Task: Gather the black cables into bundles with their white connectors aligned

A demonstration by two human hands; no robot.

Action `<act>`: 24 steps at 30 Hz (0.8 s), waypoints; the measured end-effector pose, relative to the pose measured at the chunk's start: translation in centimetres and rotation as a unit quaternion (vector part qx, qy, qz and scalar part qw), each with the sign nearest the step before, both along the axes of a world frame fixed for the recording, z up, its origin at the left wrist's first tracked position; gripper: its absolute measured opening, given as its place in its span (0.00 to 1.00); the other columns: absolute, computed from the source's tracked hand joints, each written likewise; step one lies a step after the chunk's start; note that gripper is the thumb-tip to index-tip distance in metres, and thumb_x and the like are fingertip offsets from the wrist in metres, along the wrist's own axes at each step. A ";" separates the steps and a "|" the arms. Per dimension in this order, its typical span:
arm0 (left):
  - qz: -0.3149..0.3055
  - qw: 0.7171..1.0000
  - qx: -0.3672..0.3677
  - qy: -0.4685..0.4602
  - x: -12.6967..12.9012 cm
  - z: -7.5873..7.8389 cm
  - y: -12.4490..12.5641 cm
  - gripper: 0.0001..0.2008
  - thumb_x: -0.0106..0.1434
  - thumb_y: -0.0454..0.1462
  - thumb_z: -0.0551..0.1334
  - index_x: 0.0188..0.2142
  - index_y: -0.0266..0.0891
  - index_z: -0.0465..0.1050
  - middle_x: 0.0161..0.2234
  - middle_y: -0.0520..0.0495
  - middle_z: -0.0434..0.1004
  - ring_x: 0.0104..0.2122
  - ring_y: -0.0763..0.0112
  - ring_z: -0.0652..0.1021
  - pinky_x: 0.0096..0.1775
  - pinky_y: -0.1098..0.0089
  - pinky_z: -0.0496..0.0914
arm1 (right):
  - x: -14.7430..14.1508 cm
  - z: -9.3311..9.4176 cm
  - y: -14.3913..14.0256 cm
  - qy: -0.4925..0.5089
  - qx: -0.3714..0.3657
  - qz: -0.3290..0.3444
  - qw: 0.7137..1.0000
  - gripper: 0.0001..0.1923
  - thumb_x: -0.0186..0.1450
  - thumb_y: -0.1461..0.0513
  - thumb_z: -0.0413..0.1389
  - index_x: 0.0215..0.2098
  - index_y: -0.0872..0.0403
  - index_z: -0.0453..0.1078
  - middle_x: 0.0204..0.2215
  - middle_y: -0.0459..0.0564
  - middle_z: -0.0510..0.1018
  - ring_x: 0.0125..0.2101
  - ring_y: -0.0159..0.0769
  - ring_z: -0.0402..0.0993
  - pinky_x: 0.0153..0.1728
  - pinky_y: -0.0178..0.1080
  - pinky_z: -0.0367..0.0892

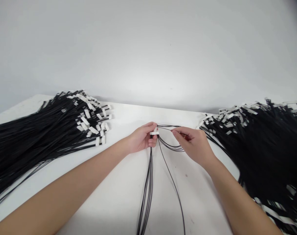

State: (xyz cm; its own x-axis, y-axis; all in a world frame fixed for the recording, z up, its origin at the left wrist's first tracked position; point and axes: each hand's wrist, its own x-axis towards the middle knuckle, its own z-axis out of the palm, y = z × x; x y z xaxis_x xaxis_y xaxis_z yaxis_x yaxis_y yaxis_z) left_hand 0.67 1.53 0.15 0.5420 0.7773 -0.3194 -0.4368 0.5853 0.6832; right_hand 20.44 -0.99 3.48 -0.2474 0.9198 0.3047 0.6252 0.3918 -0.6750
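My left hand [144, 137] grips a small white connector [154, 133] in its fingertips at the centre of the view. Thin black wires [148, 189] hang from beneath that hand toward the bottom edge. To the right of the connector, more black wires [171, 148] loop over to my right hand [194, 143]. Its thumb and forefinger pinch a thin black wire [169, 128]; the other fingers are curled. One single wire [174, 182] runs apart from the rest, down and to the right. The exact wire ends at the connector are too small to make out.
At the left lies a large heap of black cables [28, 137] with white connectors [84, 120] on their ends. A second heap of black cables [268, 140] spreads at the right. Both rest on a white table [114, 189], with a pale wall [148, 52] behind.
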 end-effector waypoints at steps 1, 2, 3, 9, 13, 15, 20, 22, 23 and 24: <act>0.000 1.000 0.000 0.001 0.0 0.0 0.0 0.07 0.57 0.39 0.58 0.30 0.39 0.61 0.20 0.52 0.64 0.14 0.81 0.62 0.17 0.78 0.55 | 0.0 0.0 0.0 -0.002 0.000 0.000 1.000 0.12 0.62 0.56 0.50 0.31 0.52 0.73 0.17 0.43 0.68 0.15 0.24 0.54 0.16 0.30 0.53; 0.001 1.000 -0.001 0.002 0.0 0.0 0.0 0.07 0.57 0.39 0.59 0.30 0.39 0.61 0.21 0.52 0.64 0.14 0.81 0.63 0.17 0.78 0.55 | 0.0 0.0 0.0 -0.003 0.000 -0.001 1.000 0.12 0.62 0.56 0.50 0.31 0.52 0.73 0.17 0.43 0.68 0.15 0.24 0.54 0.16 0.30 0.53; 0.003 1.000 -0.002 0.003 0.0 0.0 0.0 0.07 0.57 0.39 0.59 0.30 0.39 0.61 0.21 0.52 0.65 0.14 0.81 0.63 0.17 0.77 0.55 | 0.0 0.1 0.0 -0.005 0.000 -0.001 1.000 0.12 0.62 0.56 0.50 0.32 0.51 0.73 0.17 0.43 0.68 0.15 0.24 0.54 0.16 0.30 0.53; 0.010 1.000 -0.009 0.002 0.1 0.0 0.0 0.07 0.57 0.38 0.59 0.31 0.39 0.62 0.22 0.51 0.65 0.15 0.80 0.64 0.17 0.77 0.55 | 0.0 0.1 -0.1 -0.039 0.006 0.008 0.999 0.12 0.63 0.56 0.48 0.31 0.51 0.72 0.17 0.42 0.68 0.15 0.25 0.54 0.17 0.30 0.53; 0.012 1.000 -0.011 0.005 0.0 0.2 -0.1 0.06 0.57 0.38 0.59 0.31 0.39 0.62 0.22 0.52 0.64 0.15 0.80 0.65 0.17 0.77 0.55 | 0.0 -0.2 0.0 -0.078 0.060 0.011 0.995 0.12 0.63 0.57 0.48 0.32 0.51 0.72 0.19 0.43 0.71 0.15 0.24 0.56 0.19 0.31 0.55; 0.004 1.000 -0.007 0.011 0.1 0.4 -0.1 0.06 0.57 0.38 0.59 0.30 0.39 0.62 0.22 0.52 0.64 0.15 0.80 0.65 0.17 0.77 0.56 | 0.0 -0.4 0.1 -0.100 0.106 0.008 0.989 0.12 0.63 0.58 0.48 0.33 0.51 0.73 0.22 0.44 0.73 0.16 0.24 0.59 0.20 0.31 0.55; -0.023 0.999 0.010 0.031 0.1 0.6 -0.3 0.07 0.58 0.39 0.59 0.30 0.39 0.61 0.20 0.52 0.63 0.15 0.81 0.63 0.18 0.77 0.56 | 0.1 -1.4 0.2 -0.166 0.224 -0.011 0.960 0.11 0.63 0.59 0.49 0.33 0.51 0.73 0.20 0.44 0.72 0.17 0.24 0.59 0.21 0.30 0.53; -0.036 0.998 0.020 0.040 0.1 0.6 -0.3 0.08 0.58 0.40 0.58 0.30 0.39 0.61 0.20 0.52 0.63 0.15 0.82 0.62 0.19 0.77 0.55 | 0.0 -1.7 0.2 -0.186 0.274 -0.015 0.943 0.09 0.63 0.59 0.50 0.33 0.50 0.73 0.19 0.43 0.71 0.17 0.24 0.60 0.20 0.30 0.51; -0.042 0.998 0.026 0.044 0.2 0.6 -0.4 0.08 0.58 0.40 0.58 0.30 0.39 0.61 0.21 0.51 0.63 0.15 0.82 0.62 0.19 0.77 0.55 | -0.1 -1.9 0.1 -0.193 0.295 -0.012 0.936 0.08 0.63 0.60 0.51 0.34 0.50 0.73 0.20 0.43 0.72 0.18 0.23 0.61 0.20 0.30 0.51; -0.046 0.997 0.031 0.047 0.2 0.6 -0.4 0.08 0.58 0.40 0.58 0.29 0.39 0.61 0.21 0.51 0.63 0.15 0.82 0.62 0.19 0.77 0.55 | -0.2 -2.0 0.1 -0.197 0.311 -0.006 0.930 0.08 0.63 0.60 0.51 0.34 0.49 0.72 0.20 0.43 0.72 0.18 0.23 0.62 0.20 0.30 0.51</act>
State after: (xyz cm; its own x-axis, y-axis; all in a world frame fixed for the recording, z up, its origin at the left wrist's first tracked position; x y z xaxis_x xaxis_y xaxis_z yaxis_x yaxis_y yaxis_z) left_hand 0.87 1.12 0.77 0.5819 0.7455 -0.3250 -0.3145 0.5748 0.7554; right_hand 20.26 -0.86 1.46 -0.4442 0.5998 0.6656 0.7826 0.6214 -0.0377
